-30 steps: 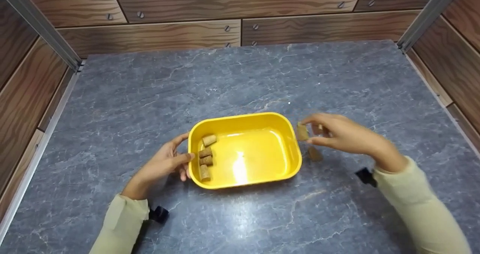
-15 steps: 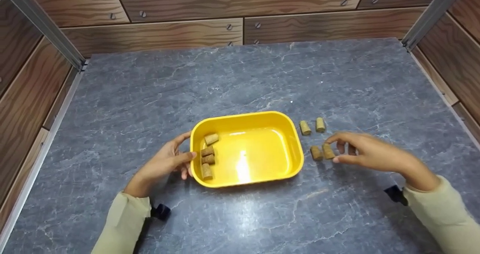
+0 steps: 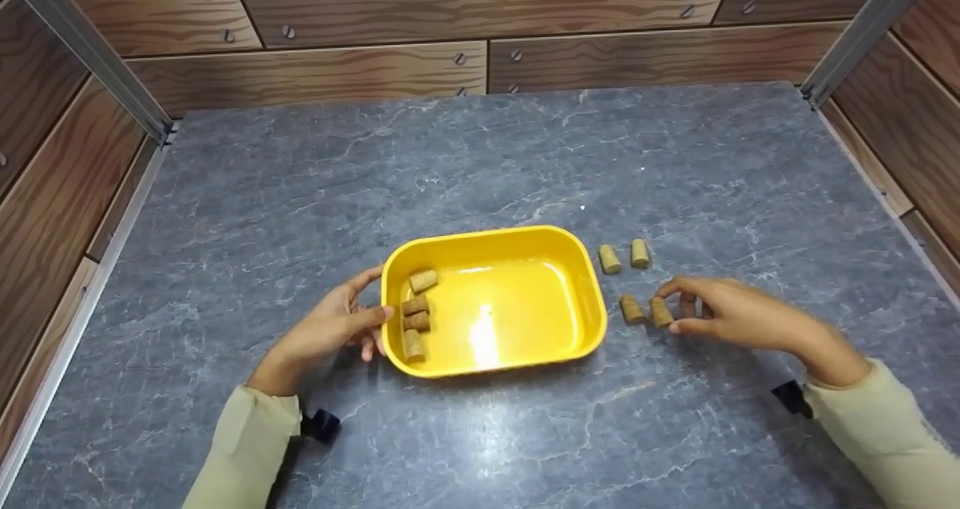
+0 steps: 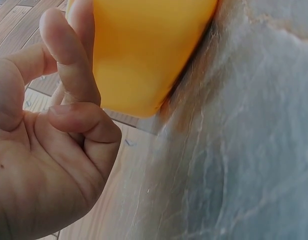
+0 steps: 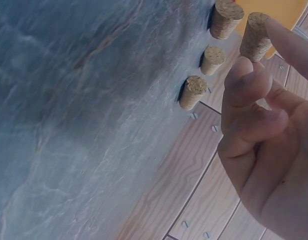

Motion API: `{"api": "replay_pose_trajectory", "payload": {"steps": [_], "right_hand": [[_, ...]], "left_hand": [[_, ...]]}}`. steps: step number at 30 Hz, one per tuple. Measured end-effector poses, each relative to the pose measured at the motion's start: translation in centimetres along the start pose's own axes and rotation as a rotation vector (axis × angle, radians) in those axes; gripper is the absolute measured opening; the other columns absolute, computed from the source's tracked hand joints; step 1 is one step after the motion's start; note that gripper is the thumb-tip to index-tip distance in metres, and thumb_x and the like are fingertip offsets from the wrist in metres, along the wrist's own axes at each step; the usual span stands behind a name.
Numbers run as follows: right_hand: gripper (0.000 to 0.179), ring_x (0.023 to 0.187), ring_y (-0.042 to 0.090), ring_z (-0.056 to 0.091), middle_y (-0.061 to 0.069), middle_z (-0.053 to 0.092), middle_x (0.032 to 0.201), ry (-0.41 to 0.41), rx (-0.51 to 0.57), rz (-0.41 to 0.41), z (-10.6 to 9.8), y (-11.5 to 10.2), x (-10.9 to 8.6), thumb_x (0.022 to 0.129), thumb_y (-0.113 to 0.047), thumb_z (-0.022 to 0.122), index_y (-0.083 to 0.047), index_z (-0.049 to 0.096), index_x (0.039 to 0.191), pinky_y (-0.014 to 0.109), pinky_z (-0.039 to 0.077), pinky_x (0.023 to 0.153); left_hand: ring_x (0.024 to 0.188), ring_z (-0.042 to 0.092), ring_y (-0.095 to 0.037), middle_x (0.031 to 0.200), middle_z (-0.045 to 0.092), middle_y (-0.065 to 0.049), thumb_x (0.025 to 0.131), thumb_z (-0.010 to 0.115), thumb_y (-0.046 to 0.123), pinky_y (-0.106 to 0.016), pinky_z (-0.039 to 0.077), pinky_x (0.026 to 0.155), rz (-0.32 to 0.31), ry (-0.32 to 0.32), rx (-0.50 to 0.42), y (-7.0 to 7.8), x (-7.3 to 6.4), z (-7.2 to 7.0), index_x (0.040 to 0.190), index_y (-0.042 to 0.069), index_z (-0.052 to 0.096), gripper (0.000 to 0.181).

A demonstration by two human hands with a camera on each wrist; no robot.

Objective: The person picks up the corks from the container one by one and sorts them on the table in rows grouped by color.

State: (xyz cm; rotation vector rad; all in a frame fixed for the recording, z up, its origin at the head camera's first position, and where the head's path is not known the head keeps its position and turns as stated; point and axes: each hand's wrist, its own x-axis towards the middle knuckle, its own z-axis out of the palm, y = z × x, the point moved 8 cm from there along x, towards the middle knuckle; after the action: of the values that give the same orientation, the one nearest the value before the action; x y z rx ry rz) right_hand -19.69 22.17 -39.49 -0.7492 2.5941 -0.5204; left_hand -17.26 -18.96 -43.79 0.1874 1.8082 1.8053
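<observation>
My left hand (image 3: 330, 325) grips the left end of a yellow plastic tub (image 3: 487, 237), its thumb over the rim and the other fingers against the outer wall. Several corks (image 3: 414, 345) lie inside along that end. To the right of the tub, my right hand (image 3: 731, 314) pinches a tapered cork (image 3: 661, 312) between thumb and fingertips, wide end toward me. A darker cork (image 3: 631, 309) is just left of it. Two paler corks, a left one (image 3: 609, 259) and a right one (image 3: 639, 254), stand farther back. The right wrist view shows the pinched cork (image 5: 255, 37) at the fingertips.
The grey marbled tabletop (image 3: 360, 171) spreads around the tub. Wood-patterned panels (image 3: 300, 73) wall it in at the back and both sides, with metal posts (image 3: 97, 51) at the back corners.
My right hand has moved right and nearer to me from beside the tub's right end, and pinches a cork beside the darker one. My left hand keeps its grip on the tub.
</observation>
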Motion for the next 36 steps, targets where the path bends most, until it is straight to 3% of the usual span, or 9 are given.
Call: {"api": "replay_pose_trajectory", "payload": {"steps": [17, 36], "right_hand": [[0.043, 0.070, 0.010, 0.051, 0.000, 0.061, 0.084, -0.055, 0.002, 0.106, 0.1, 2.5, 1.1, 0.090, -0.026, 0.067, -0.002, 0.057, 0.124, 0.026, 0.043, 0.060], [0.042, 0.068, 0.009, 0.050, 0.000, 0.061, 0.083, -0.041, -0.042, 0.074, 0.2, 2.8, 1.5, 0.090, -0.025, 0.067, -0.002, 0.057, 0.124, 0.027, 0.043, 0.060]], "left_hand": [[0.046, 0.059, -0.008, 0.062, 0.067, -0.001, 0.098, 0.053, 0.011, -0.021, 0.052, 0.048, 0.025, -0.029, 0.006, 0.2, 0.0, 0.2, 0.154, 0.005, 0.005, 0.075], [0.046, 0.059, -0.008, 0.062, 0.068, -0.001, 0.098, 0.053, 0.012, -0.021, 0.052, 0.050, 0.017, -0.025, 0.031, 0.2, 0.1, 0.1, 0.154, 0.004, 0.003, 0.075]]}}
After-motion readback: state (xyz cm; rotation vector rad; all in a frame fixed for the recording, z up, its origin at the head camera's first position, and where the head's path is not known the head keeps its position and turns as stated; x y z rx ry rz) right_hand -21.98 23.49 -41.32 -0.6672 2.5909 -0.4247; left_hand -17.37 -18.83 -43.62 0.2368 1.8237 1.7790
